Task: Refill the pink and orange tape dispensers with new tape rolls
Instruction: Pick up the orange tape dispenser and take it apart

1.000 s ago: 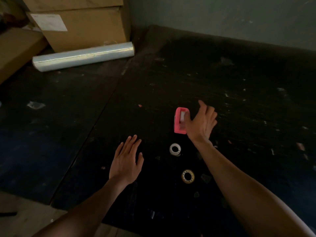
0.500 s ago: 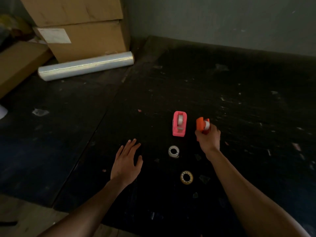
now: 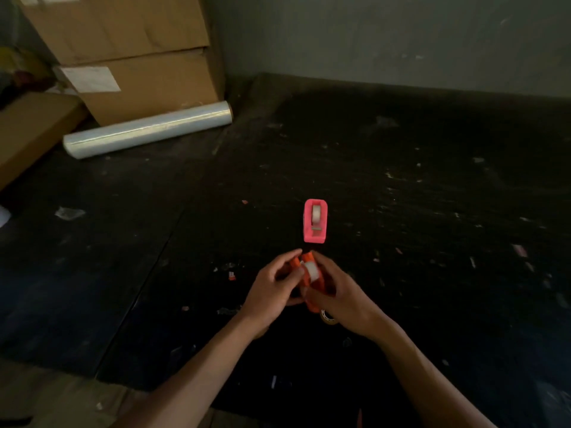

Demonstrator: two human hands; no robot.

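The pink tape dispenser (image 3: 315, 222) stands on the black mat (image 3: 401, 196) with a pale roll inside it. Just in front of it, both hands hold the orange tape dispenser (image 3: 309, 273) above the mat. My right hand (image 3: 340, 295) grips its body from the right. My left hand (image 3: 272, 288) pinches it from the left, fingertips at the whitish roll in its top. A yellowish tape roll (image 3: 327, 316) peeks out on the mat under my right wrist. The white loose roll seen earlier is hidden behind my hands.
A roll of clear stretch film (image 3: 148, 129) lies at the back left against stacked cardboard boxes (image 3: 139, 66). Scraps of tape and paper dot the mat. A grey wall (image 3: 401, 41) closes the far side.
My right hand carried the orange dispenser from beside the pink one toward me. My left hand lifted off the mat and came in to grip it too.
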